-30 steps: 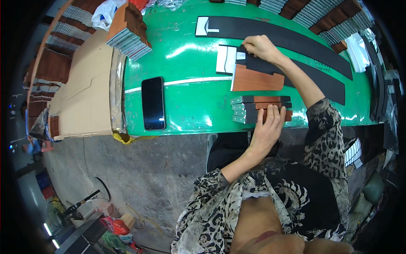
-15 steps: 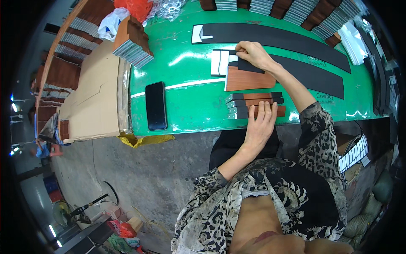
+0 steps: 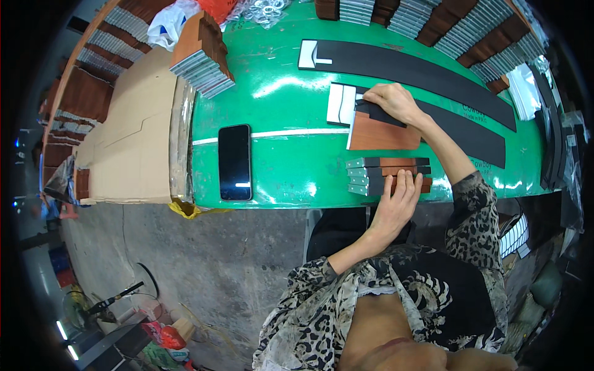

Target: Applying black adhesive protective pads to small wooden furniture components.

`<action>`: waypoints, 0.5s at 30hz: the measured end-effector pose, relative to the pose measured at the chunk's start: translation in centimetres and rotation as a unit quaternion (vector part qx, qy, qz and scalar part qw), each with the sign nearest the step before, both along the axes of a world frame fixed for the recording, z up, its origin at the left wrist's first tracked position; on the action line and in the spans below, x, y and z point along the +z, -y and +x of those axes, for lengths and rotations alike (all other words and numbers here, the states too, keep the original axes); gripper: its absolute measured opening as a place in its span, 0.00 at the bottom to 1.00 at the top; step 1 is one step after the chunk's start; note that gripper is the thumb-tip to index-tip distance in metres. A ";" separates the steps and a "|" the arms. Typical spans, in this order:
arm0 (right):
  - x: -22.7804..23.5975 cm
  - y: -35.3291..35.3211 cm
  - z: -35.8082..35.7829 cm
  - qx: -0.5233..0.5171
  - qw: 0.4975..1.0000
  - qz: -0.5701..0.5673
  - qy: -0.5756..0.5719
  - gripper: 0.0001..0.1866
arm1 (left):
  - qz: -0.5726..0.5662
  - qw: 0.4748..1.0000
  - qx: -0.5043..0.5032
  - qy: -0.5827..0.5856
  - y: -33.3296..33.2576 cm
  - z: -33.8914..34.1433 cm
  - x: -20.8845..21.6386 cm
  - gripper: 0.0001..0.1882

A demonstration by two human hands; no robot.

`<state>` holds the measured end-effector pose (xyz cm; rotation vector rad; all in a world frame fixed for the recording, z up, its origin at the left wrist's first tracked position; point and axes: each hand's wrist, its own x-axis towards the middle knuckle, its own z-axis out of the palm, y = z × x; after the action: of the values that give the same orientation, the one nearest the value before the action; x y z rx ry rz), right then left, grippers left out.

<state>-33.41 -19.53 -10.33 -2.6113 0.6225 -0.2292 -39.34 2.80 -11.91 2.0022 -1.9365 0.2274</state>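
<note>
My right hand [image 3: 396,102] is closed in a pinch on the edge of a black flap [image 3: 383,115], beside a brown wood-grain panel [image 3: 383,133]. Just left of it lies a white piece with a wavy cut [image 3: 341,102], at the end of a long black strip [image 3: 458,127]. A second black strip [image 3: 402,65] with a white end stretches across behind. My left hand [image 3: 396,207] rests on a small stack of brown and black bundles [image 3: 365,176] near the table's front edge, its fingers lying outstretched over the top.
A black phone [image 3: 235,162] lies on the green table [image 3: 291,167]. To the left are a cardboard sheet [image 3: 139,145] and a brown stack with silvery edges [image 3: 201,52]. Rows of similar stacks [image 3: 427,21] line the back. White sheets [image 3: 523,93] lie at the right.
The view has shifted, so the table and its things sit slightly lower and further right. My right hand still pinches the black flap, and my left hand stays on the stack.
</note>
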 end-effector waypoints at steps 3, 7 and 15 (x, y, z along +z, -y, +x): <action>1.6 1.4 1.6 -0.083 0.988 0.132 0.003 0.11 | 0.003 1.000 -0.008 0.008 0.3 0.4 0.3 0.29; 2.3 2.7 8.5 0.033 0.997 -0.031 0.065 0.11 | -0.016 1.000 0.005 0.006 0.2 1.0 0.5 0.28; -0.8 5.2 12.8 0.066 0.995 -0.076 0.014 0.12 | -0.072 0.997 -0.001 -0.015 0.3 -3.2 -4.2 0.26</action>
<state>-20.56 -24.73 -11.09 -2.7774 0.4357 -0.2807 -42.50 2.53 -16.09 1.9000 -1.8479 0.3260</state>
